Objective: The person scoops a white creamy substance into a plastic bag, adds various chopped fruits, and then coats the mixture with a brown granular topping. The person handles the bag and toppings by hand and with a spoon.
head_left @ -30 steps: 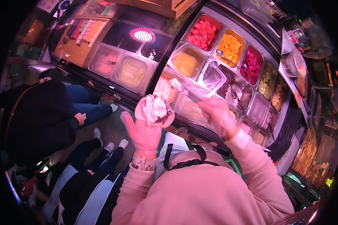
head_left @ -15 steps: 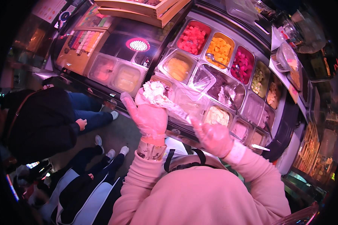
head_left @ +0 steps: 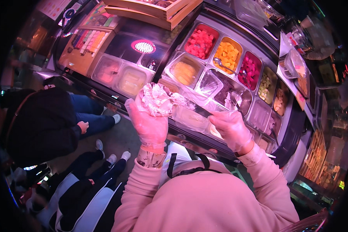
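On the palm of my left hand (head_left: 149,125), in a clear glove, rests a mound of whitish-purple cream (head_left: 156,101). The cream hides whatever lies beneath it and most of my fingers. My gloved right hand (head_left: 232,129) grips a spatula (head_left: 200,110) with a dark shaft. Its cream-coated end points left and touches the right side of the mound. Below the spatula is a lidded clear tub (head_left: 191,118). A tub of yellow food (head_left: 184,72) stands just beyond the mound.
Metal pans of red cubes (head_left: 200,41), orange cubes (head_left: 227,54) with a spoon, and magenta cubes (head_left: 249,69) line the far side. A dark pan (head_left: 230,92) sits nearer. A wooden crate (head_left: 154,11) stands at the back. Other people (head_left: 38,123) are at the left.
My right hand has moved up and a little right, and the spatula now lies flatter. The cream on my left hand is spread wider and looks more purple.
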`<state>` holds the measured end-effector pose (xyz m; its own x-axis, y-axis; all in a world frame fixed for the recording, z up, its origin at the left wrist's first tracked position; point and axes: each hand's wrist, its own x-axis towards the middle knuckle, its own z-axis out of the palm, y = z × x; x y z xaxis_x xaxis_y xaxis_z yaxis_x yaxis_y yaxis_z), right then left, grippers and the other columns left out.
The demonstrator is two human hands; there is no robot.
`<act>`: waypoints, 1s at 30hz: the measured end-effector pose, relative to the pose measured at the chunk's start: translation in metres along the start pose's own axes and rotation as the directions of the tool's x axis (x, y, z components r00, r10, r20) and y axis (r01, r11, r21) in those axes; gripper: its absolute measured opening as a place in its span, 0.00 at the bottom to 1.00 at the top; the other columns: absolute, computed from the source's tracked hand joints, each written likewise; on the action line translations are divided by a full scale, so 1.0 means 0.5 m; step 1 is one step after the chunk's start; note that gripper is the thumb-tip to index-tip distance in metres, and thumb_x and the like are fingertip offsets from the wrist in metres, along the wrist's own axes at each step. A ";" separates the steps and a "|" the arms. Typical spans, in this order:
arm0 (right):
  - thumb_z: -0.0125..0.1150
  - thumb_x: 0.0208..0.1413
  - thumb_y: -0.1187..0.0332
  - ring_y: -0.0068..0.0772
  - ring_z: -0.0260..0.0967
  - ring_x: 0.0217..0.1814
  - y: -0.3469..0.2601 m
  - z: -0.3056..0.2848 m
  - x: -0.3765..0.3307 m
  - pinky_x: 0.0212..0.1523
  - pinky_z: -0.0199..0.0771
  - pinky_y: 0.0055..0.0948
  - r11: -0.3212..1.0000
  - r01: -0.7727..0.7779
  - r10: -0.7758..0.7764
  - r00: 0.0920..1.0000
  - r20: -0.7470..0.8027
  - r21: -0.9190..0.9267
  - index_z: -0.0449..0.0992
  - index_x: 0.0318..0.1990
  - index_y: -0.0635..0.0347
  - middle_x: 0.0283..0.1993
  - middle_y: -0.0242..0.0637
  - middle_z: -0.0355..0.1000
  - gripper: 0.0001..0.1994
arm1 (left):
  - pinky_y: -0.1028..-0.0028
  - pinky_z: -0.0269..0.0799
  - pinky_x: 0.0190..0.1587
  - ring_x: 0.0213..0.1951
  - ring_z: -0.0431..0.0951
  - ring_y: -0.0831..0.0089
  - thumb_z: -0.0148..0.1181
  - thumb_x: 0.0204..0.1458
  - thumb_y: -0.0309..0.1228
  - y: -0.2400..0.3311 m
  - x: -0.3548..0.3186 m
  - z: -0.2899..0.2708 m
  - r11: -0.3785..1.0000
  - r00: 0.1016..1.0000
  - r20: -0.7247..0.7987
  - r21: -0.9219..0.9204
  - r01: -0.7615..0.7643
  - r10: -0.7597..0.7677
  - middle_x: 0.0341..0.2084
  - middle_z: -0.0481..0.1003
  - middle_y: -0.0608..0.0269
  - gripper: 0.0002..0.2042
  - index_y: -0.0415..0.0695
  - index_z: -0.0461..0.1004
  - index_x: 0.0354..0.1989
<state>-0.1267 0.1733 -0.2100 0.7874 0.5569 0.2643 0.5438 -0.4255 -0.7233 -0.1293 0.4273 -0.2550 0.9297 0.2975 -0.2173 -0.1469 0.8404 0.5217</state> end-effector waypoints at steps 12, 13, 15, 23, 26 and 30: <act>0.63 0.62 0.70 0.30 0.67 0.25 0.013 0.035 0.036 0.28 0.65 0.31 0.433 -0.791 0.801 0.558 0.219 0.433 0.80 0.33 0.65 0.24 0.38 0.68 0.08 | 0.46 0.65 0.70 0.67 0.70 0.50 0.59 0.63 0.60 0.074 0.021 -0.076 0.985 0.989 0.093 -0.123 0.123 -0.112 0.67 0.68 0.50 0.41 0.40 0.61 0.73; 0.63 0.62 0.70 0.33 0.69 0.26 0.015 0.046 0.043 0.29 0.67 0.33 0.433 -0.774 0.813 0.556 0.171 0.462 0.80 0.34 0.65 0.25 0.41 0.70 0.08 | 0.45 0.66 0.69 0.67 0.70 0.50 0.59 0.63 0.60 0.081 0.023 -0.076 0.986 0.992 0.054 -0.118 0.117 -0.111 0.67 0.68 0.50 0.41 0.40 0.61 0.73; 0.62 0.64 0.69 0.42 0.76 0.29 0.000 0.054 0.041 0.33 0.73 0.37 0.912 -0.408 0.409 0.913 -0.011 0.047 0.81 0.37 0.66 0.28 0.46 0.76 0.08 | 0.46 0.63 0.72 0.71 0.67 0.52 0.58 0.65 0.59 0.074 0.036 -0.106 0.974 0.978 0.144 -0.148 0.173 -0.152 0.71 0.66 0.50 0.40 0.39 0.59 0.74; 0.65 0.55 0.81 0.37 0.70 0.22 -0.051 0.095 0.026 0.23 0.67 0.39 0.886 -0.018 -0.001 0.999 -0.040 -0.464 0.79 0.60 0.63 0.22 0.34 0.68 0.23 | 0.49 0.63 0.73 0.72 0.65 0.52 0.57 0.66 0.59 0.047 -0.005 -0.039 0.923 0.962 -0.026 -0.290 0.253 -0.272 0.72 0.64 0.49 0.44 0.35 0.54 0.76; 0.64 0.47 0.82 0.34 0.64 0.18 -0.025 0.081 0.009 0.20 0.65 0.37 0.862 0.157 -0.181 0.984 -0.002 -0.483 0.75 0.66 0.64 0.19 0.30 0.60 0.33 | 0.52 0.65 0.72 0.71 0.67 0.53 0.57 0.66 0.59 0.042 -0.013 -0.018 0.900 0.960 -0.018 -0.353 0.256 -0.280 0.71 0.65 0.49 0.43 0.34 0.56 0.75; 0.66 0.44 0.80 0.33 0.63 0.17 -0.008 0.045 -0.008 0.18 0.64 0.36 0.839 0.248 -0.263 0.964 0.037 -0.485 0.74 0.67 0.65 0.19 0.29 0.59 0.36 | 0.54 0.68 0.69 0.69 0.69 0.55 0.59 0.65 0.57 0.033 -0.019 -0.021 0.867 0.953 -0.031 -0.426 0.259 -0.300 0.69 0.68 0.49 0.40 0.34 0.61 0.72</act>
<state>-0.1386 0.1889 -0.2223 0.6051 0.6751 0.4220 0.7919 -0.5648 -0.2319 -0.1442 0.4432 -0.2526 0.9198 0.0453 -0.3897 -0.0304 0.9986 0.0443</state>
